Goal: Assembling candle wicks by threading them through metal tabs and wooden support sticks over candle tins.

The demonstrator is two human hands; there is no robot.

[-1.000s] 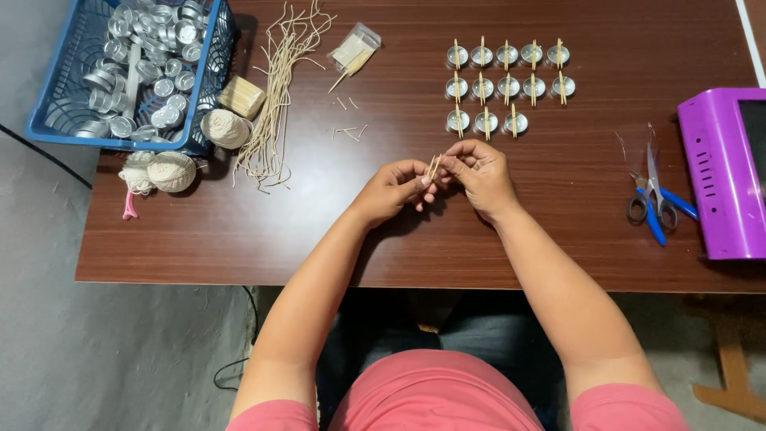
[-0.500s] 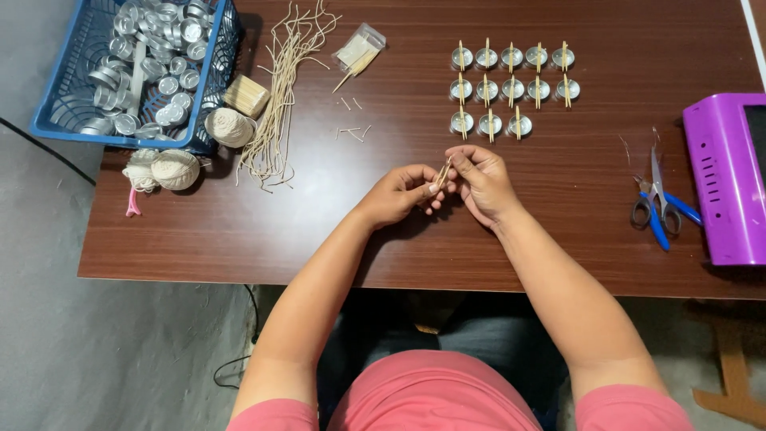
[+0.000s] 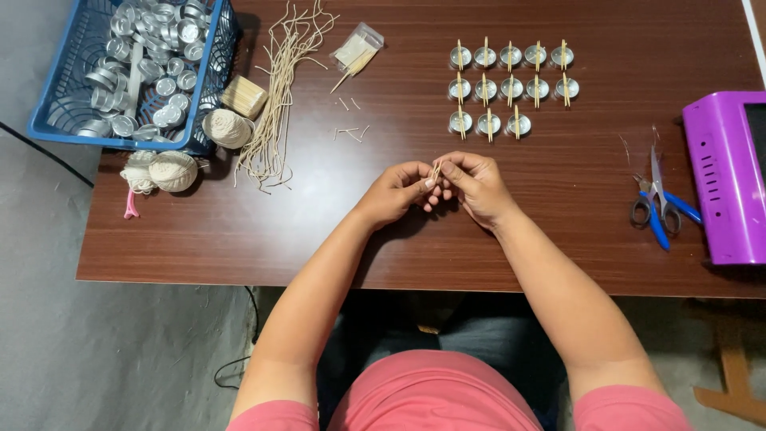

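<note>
Both hands meet over the middle of the brown table (image 3: 239, 231). The left hand (image 3: 395, 191) and the right hand (image 3: 472, 185) pinch the same small thing between their fingertips – a thin pale stick (image 3: 436, 170) with what looks like a bit of string on it, held just above the tabletop. The left thumb and forefinger close on it from one side, the right ones from the other, so each hand is clenched around the stick; the other fingers curl in underneath. How the string sits on the stick is too small to tell.

Beyond the hands, toward the far edge, stand three rows of small metal cups (image 3: 511, 86), each with a stick laid across its rim. To the left of those lie a few short stick scraps (image 3: 349, 130) and a small clear bag (image 3: 357, 53) with more sticks in it. Further left a bundle of cut string lengths (image 3: 279, 96) spreads across the wood, beside a block of sticks (image 3: 243, 96) and a ball of string (image 3: 227, 128). A blue basket (image 3: 56, 120) filled with empty metal cups sits at the far left corner, with two more string balls (image 3: 171, 170) just in front of it.

On the right side lie blue-handled scissors (image 3: 658, 203) – well apart from the hands – and next to them a purple machine (image 3: 722, 187) at the table's edge.
</note>
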